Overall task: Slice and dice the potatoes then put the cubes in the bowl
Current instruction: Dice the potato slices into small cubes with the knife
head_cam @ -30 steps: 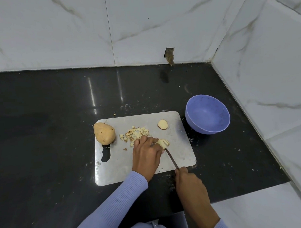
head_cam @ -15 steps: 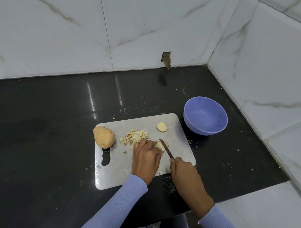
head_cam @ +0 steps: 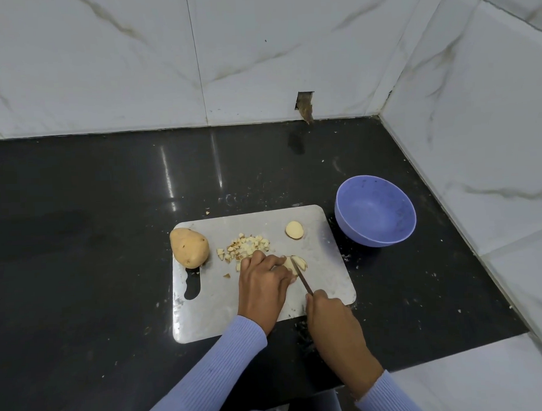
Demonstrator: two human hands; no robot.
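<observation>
A: Bright, even light from above; the white wall tiles (head_cam: 135, 56) come out clean, not blown.

B: Glare?

A: Vertical streaks of reflected light on the glossy black counter (head_cam: 80, 227), toward the back. Shadows are soft and short, just beside the bowl (head_cam: 375, 211).

B: Sharpness?

A: Crisp in the middle. Wide-angle bending curves the counter's edges, and the sleeves (head_cam: 208, 386) at the bottom go slightly soft.

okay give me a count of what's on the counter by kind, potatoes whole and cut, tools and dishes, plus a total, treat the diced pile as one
Whole potato: 1
Round potato end slice: 1
Pile of diced cubes: 1
Potato piece being sliced: 1
Knife: 1
Cutting board: 1
Purple bowl: 1
Total: 7
</observation>
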